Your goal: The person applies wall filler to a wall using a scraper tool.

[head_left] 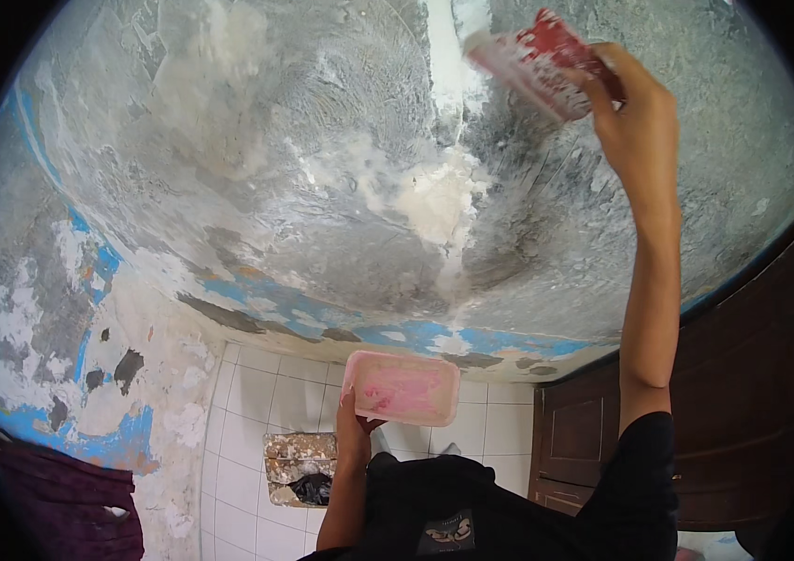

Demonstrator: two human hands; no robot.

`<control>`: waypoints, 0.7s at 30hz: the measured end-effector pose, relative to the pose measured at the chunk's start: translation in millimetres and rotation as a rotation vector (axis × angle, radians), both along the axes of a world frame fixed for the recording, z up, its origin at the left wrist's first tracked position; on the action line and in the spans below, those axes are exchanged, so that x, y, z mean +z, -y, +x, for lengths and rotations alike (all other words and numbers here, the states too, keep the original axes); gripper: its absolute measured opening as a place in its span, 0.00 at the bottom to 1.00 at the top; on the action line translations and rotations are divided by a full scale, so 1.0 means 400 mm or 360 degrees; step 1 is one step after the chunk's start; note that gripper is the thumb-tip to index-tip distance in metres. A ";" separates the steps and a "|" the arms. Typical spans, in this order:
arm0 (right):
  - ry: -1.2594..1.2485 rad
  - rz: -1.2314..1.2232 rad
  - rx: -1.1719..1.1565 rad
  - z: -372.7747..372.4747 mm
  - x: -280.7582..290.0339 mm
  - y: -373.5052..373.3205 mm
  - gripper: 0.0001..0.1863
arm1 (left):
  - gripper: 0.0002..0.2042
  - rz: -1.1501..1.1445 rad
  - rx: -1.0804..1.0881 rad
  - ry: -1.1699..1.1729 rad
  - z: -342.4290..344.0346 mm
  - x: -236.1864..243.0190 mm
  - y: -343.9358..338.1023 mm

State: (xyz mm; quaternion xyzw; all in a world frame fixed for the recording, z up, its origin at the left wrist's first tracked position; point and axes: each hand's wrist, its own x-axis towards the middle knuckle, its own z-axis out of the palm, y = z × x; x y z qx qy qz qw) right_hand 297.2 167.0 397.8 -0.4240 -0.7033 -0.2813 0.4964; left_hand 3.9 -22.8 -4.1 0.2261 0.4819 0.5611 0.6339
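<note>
My right hand [638,112] is raised at the upper right, its fingers closed round a red putty spreader [546,58] smeared with white filler. The spreader is slightly blurred, its edge at or close to the grey plaster wall [322,112]; whether it touches I cannot tell. Beside it, a white strip of filler [448,56] runs down the wall above a pale patch [441,201]. Low in the middle, my left hand [353,432] grips the left side of a shallow pink rectangular tray [454,397]. Pinkish-white residue coats the tray's inside.
A dirty, plaster-spattered box-like object [299,447] with black plastic on it stands on the white tiled floor [238,467]. Dark wooden furniture [574,430] lines the right. At lower left hangs a dark purple cloth [65,500] against a peeling blue-and-white wall [32,309].
</note>
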 end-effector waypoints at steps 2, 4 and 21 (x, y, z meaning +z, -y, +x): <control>-0.0035 -0.0077 0.0063 -0.024 0.007 0.038 0.11 | 0.29 -0.0029 0.0011 -0.0012 0.002 -0.001 0.001; 0.0016 -0.0261 0.0175 -0.055 -0.028 0.053 0.11 | 0.29 -0.0027 0.0036 -0.0001 0.010 0.005 0.001; 0.0002 -0.0275 0.0026 -0.050 0.033 -0.020 0.13 | 0.27 -0.0014 0.0169 -0.0001 -0.059 0.017 -0.022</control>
